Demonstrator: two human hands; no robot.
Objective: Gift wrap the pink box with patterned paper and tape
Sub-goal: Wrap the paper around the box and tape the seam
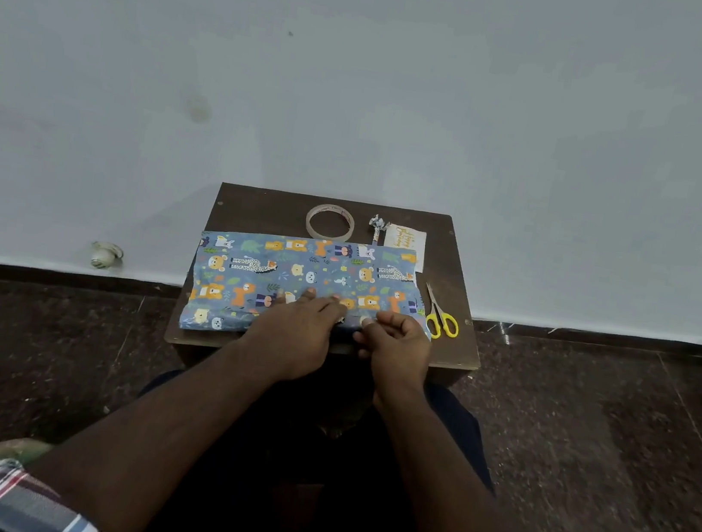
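Blue patterned paper (pixel 293 276): it lies spread over most of the small dark table (pixel 458 326), with animal prints facing up; the pink box itself is not visible to you.
Left hand (pixel 299 330): your fingers lie straight and flat, pressing on the paper's near edge at about 6 o'clock of the sheet.
Right hand (pixel 397 340): just beside the left, at its 3 o'clock; your fingers are curled, thumb and fingertip pinching at the paper's near edge. Whether a bit of tape sits under them you cannot tell.
Tape roll (pixel 329 221): lies flat at 12 o'clock of the paper, close to its far edge.
Scissors (pixel 442 312): yellow handles, at 3 o'clock of the paper, near your right hand.
Card (pixel 404 239): white with gold lettering, at 1 o'clock, a small paper bow (pixel 378 226) beside it.
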